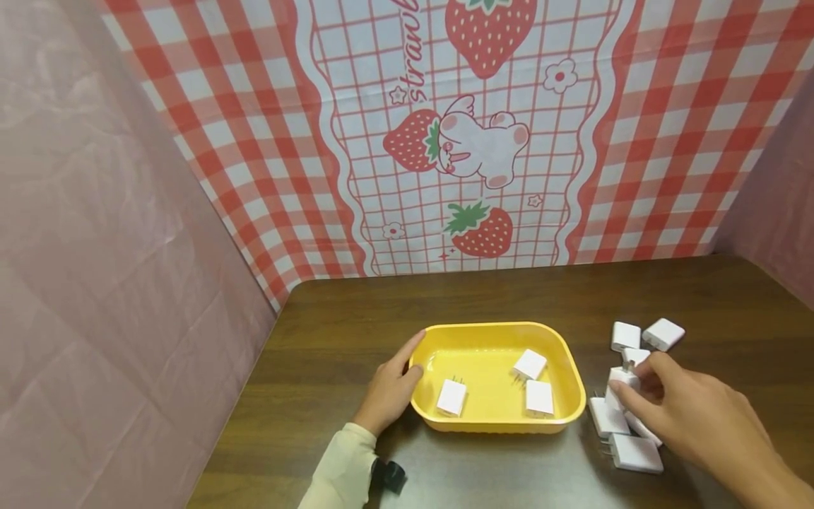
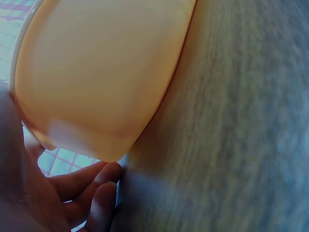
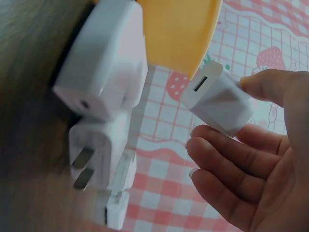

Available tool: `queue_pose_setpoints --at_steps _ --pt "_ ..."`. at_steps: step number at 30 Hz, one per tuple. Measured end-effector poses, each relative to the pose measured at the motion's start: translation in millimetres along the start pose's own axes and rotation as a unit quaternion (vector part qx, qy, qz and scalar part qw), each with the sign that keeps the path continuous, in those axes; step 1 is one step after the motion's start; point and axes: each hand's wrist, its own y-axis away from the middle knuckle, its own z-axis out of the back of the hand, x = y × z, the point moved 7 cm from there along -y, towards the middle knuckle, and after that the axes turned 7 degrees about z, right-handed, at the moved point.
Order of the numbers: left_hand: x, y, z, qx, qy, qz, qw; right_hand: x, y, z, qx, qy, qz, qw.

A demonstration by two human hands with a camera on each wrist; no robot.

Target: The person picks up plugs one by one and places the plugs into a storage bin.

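Note:
In the head view, a yellow plastic tray [image 1: 496,427] stands on the table with three white plug adapters inside, one at left [image 1: 451,397] and two at right. My left hand [image 1: 389,387] holds its left end, thumb at the rim and fingers along the outer wall. The tray wall [image 2: 101,82] fills much of the left wrist view above the fingers. My right hand [image 1: 693,403] pinches a white USB charger [image 3: 219,99] between thumb and fingers, above a loose pile. Its USB port faces the camera in the right wrist view; the prongs point up in the head view.
Right of the tray lie several white chargers, among them a near one [image 1: 636,453], one beside it [image 1: 608,417] and a far one [image 1: 663,334]. A strawberry-print cloth [image 1: 407,212] hangs behind the brown wooden table [image 1: 318,332]. Pink cloth [image 1: 127,283] hangs at the left.

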Motion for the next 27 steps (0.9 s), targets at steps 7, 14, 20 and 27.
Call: queue_pose_setpoints --at_steps 7,14,20,27 --pt "0.4 0.0 0.4 0.000 0.000 0.001 1.0000 21 -8 4.6 -0.049 -0.005 0.027 0.998" --pt "0.8 0.7 0.6 0.002 -0.001 0.000 1.0000 40 -13 1.8 -0.053 -0.007 0.051 0.997" --pt "0.1 0.6 0.5 0.001 0.000 -0.001 1.0000 55 -19 1.4 -0.064 -0.011 0.070 0.995" --pt "-0.4 0.7 1.2 -0.001 -0.001 -0.002 1.0000 79 -26 -10.3 -0.047 -0.005 0.111 0.993"
